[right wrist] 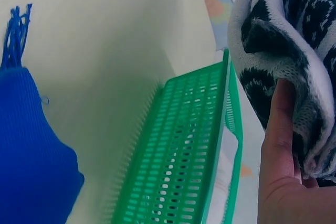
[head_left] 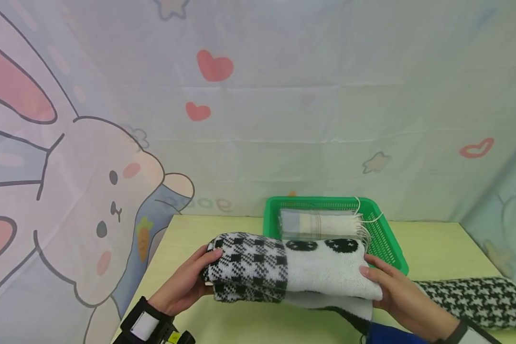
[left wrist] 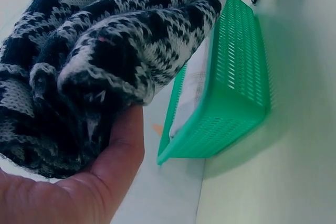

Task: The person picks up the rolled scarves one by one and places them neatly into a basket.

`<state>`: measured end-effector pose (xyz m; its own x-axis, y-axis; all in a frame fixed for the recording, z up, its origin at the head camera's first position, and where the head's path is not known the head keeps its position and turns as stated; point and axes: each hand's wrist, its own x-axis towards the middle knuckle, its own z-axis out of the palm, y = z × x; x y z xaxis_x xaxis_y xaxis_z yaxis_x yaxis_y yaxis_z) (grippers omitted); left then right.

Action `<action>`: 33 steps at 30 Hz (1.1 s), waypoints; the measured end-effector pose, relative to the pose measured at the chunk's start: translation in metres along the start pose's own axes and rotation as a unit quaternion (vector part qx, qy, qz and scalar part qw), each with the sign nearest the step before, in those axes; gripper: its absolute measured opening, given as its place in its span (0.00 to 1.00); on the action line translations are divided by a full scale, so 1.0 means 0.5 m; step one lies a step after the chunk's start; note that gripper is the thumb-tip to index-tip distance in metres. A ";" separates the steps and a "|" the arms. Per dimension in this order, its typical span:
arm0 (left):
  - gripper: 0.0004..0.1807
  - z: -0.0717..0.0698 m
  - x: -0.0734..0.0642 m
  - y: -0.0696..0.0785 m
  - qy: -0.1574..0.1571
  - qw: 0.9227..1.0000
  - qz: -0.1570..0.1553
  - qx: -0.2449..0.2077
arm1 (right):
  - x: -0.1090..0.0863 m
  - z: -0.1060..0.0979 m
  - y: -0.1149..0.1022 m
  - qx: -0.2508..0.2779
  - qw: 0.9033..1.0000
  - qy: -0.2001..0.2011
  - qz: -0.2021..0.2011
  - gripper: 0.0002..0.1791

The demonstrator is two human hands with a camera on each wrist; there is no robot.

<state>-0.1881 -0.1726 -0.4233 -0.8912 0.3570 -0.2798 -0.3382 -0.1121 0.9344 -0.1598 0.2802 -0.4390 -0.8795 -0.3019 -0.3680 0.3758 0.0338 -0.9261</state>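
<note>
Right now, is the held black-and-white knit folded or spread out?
Folded: the knit shows stacked layers at both ends, gripped by the left hand and right hand.

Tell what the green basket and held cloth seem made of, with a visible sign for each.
The green basket looks like moulded plastic, smooth and slightly shiny, judging by its regular perforations. The held cloth looks knitted, soft and matte, since stitch loops show up close; wool or acrylic, I cannot tell.
</note>
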 end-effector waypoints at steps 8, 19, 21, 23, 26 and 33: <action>0.41 0.016 0.021 0.016 -0.019 1.000 0.009 -0.009 | -0.002 -0.017 -0.018 -0.019 1.000 0.015 -0.005 0.49; 0.41 0.036 0.056 0.024 -0.027 0.999 0.002 -0.019 | 0.007 -0.044 -0.029 -0.031 0.999 0.039 -0.003 0.50; 0.40 0.041 0.062 0.025 -0.025 1.000 0.001 -0.014 | 0.009 -0.049 -0.027 -0.030 0.999 0.040 -0.003 0.50; 0.40 0.046 0.068 0.027 -0.024 1.000 0.001 -0.011 | 0.010 -0.054 -0.025 -0.028 0.999 0.040 -0.004 0.50; 0.39 0.054 0.078 0.028 -0.020 1.000 0.000 -0.006 | 0.010 -0.061 -0.022 -0.029 0.999 0.041 -0.006 0.50; 0.38 0.066 0.100 0.031 -0.021 1.000 -0.002 -0.007 | 0.016 -0.079 -0.021 -0.032 0.998 0.052 -0.010 0.50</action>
<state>-0.2279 -0.1260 -0.4153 -0.8771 0.3951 -0.2731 -0.3457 -0.1245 0.9300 -0.1825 0.3149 -0.4357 -0.9135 -0.2021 -0.3531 0.3416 0.0902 -0.9355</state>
